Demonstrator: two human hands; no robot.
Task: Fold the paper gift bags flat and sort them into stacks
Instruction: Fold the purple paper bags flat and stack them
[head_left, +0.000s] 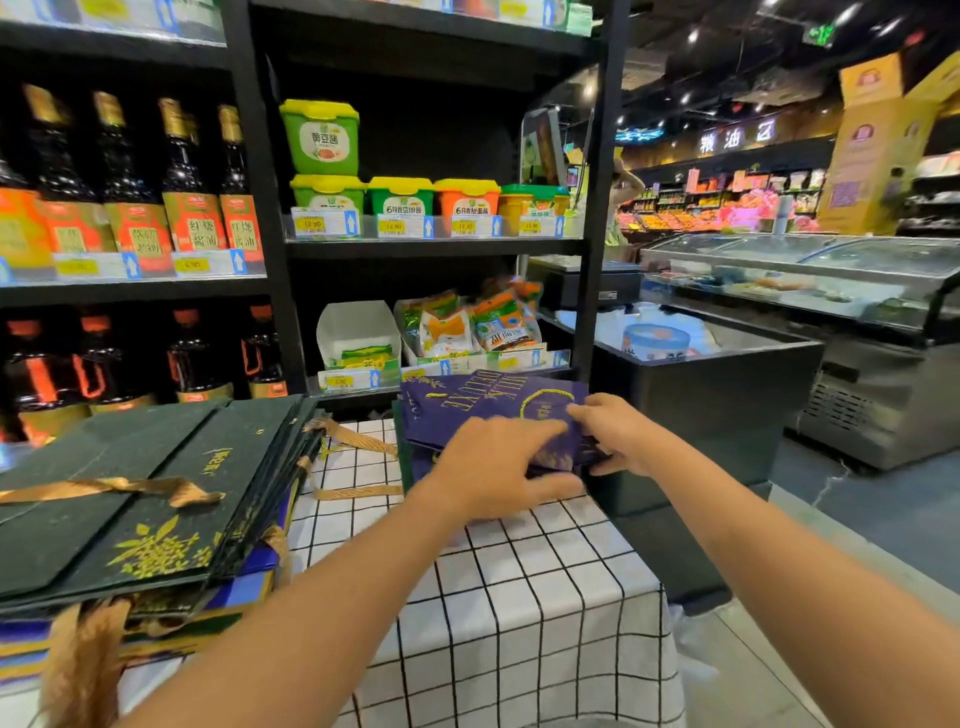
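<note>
A folded navy-blue gift bag (483, 402) with gold print lies on top of a small stack at the far right of the checked tablecloth (524, 582). My left hand (496, 465) lies on the bag's near part, fingers stretched out and thumb under the stack's near edge. My right hand (618, 434) grips the stack's right edge, thumb on top and fingers curled underneath. At the left sits a taller pile of flattened dark-green bags (145, 499) with gold leaf print and gold ribbon handles, resting on blue and gold bags (244, 582).
Black store shelves (436, 248) with sauce tubs and bottles rise right behind the table. A black chest freezer (711, 384) stands close to the right of the stack. Loose ribbon handles (358, 439) trail across the cloth between the two piles.
</note>
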